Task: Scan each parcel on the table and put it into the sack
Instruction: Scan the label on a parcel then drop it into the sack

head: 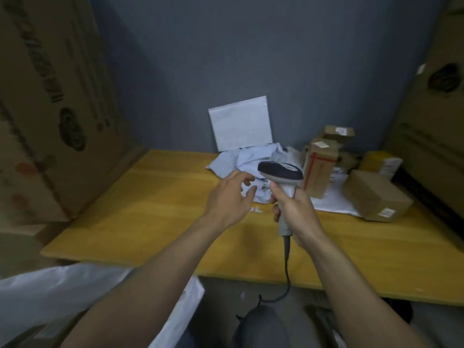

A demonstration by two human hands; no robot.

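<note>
White sack (62, 292) nearest; gripped grey scanner (281, 172) by crumpled pale-blue parcel (251, 159).

Your widest passage runs over the left half of the yellow table (150, 209), from near edge to wall. A tall carton (50, 109) walls its left side; stacked cartons (431, 121) close the right. Crumpled pale-blue bags (241, 159) and a leaning white mailer (241, 124) block the back centre, and brown parcels (324, 167) crowd the right rear. The cable (287, 267) drops over the near edge, to the right of the sack (50, 292).
</note>
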